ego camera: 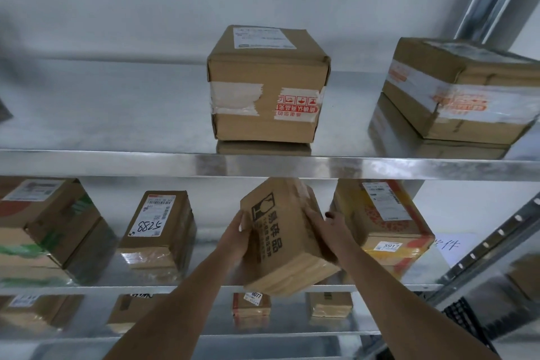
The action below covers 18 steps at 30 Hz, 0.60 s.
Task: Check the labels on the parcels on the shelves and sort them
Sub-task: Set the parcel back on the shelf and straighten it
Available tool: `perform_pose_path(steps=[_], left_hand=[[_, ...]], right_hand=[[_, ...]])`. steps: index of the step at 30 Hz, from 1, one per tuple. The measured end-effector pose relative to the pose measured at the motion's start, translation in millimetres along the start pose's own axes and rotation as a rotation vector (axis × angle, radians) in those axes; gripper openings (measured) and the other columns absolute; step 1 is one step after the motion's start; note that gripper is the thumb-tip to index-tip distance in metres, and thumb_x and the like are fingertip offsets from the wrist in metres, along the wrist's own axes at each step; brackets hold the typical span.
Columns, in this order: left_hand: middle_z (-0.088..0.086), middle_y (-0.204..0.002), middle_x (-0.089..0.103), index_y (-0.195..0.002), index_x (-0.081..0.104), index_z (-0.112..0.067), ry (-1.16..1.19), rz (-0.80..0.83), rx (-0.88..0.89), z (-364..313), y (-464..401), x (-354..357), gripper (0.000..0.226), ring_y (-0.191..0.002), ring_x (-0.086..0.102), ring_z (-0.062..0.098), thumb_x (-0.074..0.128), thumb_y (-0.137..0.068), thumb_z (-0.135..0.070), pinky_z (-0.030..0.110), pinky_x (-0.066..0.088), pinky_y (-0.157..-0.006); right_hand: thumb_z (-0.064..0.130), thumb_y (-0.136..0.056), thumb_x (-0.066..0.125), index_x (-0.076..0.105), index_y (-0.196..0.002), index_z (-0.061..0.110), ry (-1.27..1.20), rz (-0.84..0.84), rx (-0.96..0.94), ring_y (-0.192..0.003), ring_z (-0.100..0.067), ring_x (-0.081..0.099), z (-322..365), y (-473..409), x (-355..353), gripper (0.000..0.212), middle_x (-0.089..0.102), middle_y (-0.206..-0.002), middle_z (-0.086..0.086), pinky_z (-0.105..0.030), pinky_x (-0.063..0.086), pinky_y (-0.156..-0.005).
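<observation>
Metal shelves (pixel 263 165) run across a pale grey wall, three tiers of them in sight, each carrying cardboard parcels. On the top tier a taped cube-shaped box (pixel 267 88) sits near the middle, with a white label on its upper face, and a wider box (pixel 458 90) banded in clear and orange-printed tape sits well off to its right. On the middle tier a green-printed carton (pixel 43 228) stands at the far left, and a narrow box (pixel 159 228) next to it bears a label with 5288 handwritten on it. Further right stands a yellow and red carton (pixel 388 228) with a small tag reading 5917. Between those two, the person holds a brown parcel (pixel 283 240) tilted in the air at the front of the middle tier, its printed face with a broken-glass symbol and black characters turned towards them. Their left hand (pixel 238 235) grips its left side, thumb on the printed face, and their right hand (pixel 327 228) clasps the right side, fingers wrapped over the edge. Both bare forearms reach up from below. On the bottom tier smaller boxes sit in a row, one (pixel 252 305) with a tag marked 8077. A slip of paper (pixel 451 245) with handwriting lies at the far right of the middle tier.
</observation>
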<state>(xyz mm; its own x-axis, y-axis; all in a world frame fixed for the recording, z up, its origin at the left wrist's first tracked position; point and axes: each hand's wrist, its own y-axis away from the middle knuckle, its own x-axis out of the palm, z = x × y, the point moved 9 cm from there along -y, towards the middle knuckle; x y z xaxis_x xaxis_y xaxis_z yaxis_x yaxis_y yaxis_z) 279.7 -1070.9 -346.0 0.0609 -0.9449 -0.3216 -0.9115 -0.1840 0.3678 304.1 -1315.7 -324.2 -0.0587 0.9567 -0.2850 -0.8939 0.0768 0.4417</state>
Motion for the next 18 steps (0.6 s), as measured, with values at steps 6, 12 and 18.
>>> perform_pose_path(steps=[6, 12, 18], left_hand=[[0.004, -0.107, 0.069, -0.115, 0.066, -0.019, 0.188, 0.174, -0.209, -6, 11, 20, 0.066, -0.099, 0.064, 0.021, 0.031, -0.099, -0.072, 0.037, 0.048, -0.089], [0.008, -0.115, 0.076, -0.126, 0.069, -0.019, 0.242, 0.333, -0.191, 3, 1, 23, 0.098, -0.109, 0.072, 0.03, 0.079, -0.053, -0.083, 0.051, 0.053, -0.103], [0.007, -0.109, 0.078, -0.123, 0.068, -0.016, 0.219, 0.286, -0.182, 13, -6, 15, 0.095, -0.104, 0.074, 0.029, 0.088, -0.049, -0.072, 0.051, 0.055, -0.101]], right_hand=[[0.054, -0.082, 0.077, 0.051, -0.14, 0.012, 0.141, 0.026, -0.096, -0.105, -0.017, 0.064, 16, 5, 14, 0.076, 0.065, -0.119, 0.001, -0.029, 0.051, -0.082], [0.052, -0.081, 0.08, 0.062, -0.121, 0.017, 0.047, 0.12, -0.03, -0.096, -0.015, 0.069, 9, 16, 39, 0.056, 0.072, -0.11, -0.001, -0.031, 0.058, -0.073], [0.059, -0.079, 0.078, 0.063, -0.119, 0.026, -0.007, 0.231, 0.076, -0.106, -0.021, 0.068, -5, 16, 49, 0.054, 0.074, -0.109, 0.002, -0.05, 0.056, -0.095]])
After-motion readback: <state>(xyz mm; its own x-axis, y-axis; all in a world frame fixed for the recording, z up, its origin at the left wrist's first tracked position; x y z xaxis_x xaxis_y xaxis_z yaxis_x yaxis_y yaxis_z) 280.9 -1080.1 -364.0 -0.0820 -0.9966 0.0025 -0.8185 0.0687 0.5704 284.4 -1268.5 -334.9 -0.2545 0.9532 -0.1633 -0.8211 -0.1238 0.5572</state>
